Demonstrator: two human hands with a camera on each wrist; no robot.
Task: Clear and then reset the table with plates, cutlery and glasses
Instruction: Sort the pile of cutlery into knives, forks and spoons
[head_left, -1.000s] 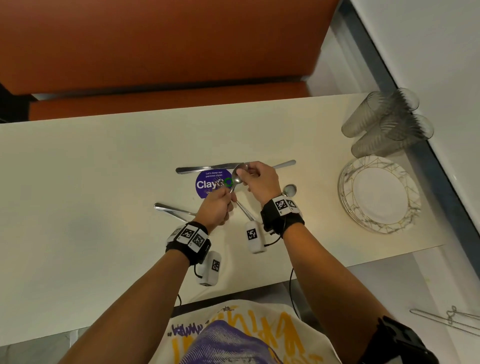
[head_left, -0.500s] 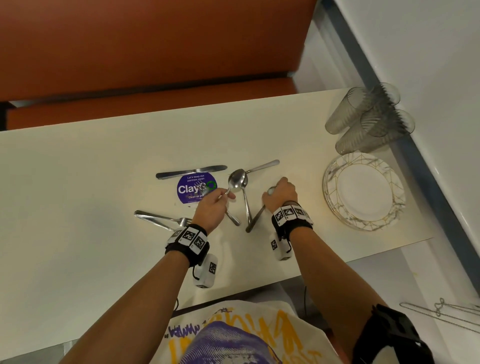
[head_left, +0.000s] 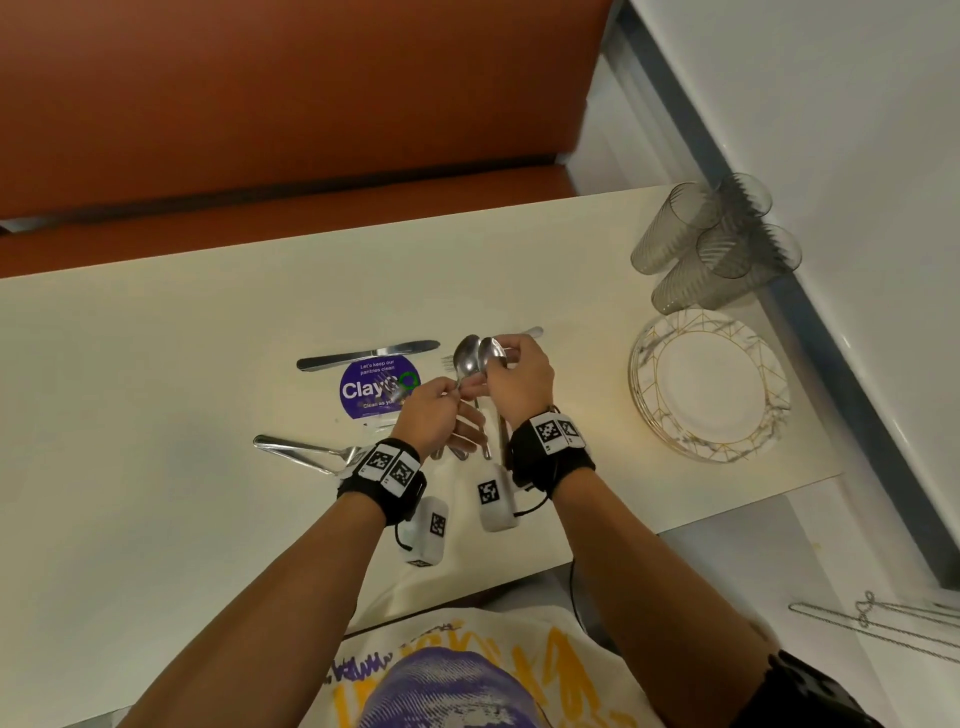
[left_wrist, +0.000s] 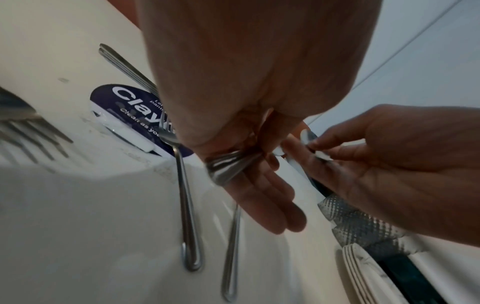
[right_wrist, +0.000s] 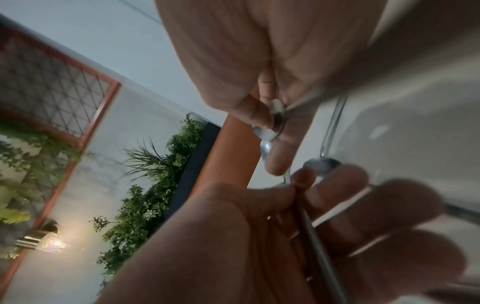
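Two spoons (head_left: 470, 357) are visible, bowls side by side. One knife (head_left: 366, 355) lies on the worktop (head_left: 156, 364). Four glasses (head_left: 711, 244) stand together. Plates (head_left: 709, 383) form one stack; their number is unclear. At least three forks (head_left: 306, 451) show.

The spoons (head_left: 470, 357) and the knife (head_left: 368, 354) are polished metal, bright with reflections. The table (head_left: 156, 374) is smooth, matt cream laminate. The plates (head_left: 709, 384) beside it are glossy white, marble-veined with gold lines. The glasses (head_left: 711, 244) are ribbed, smoky and clear.
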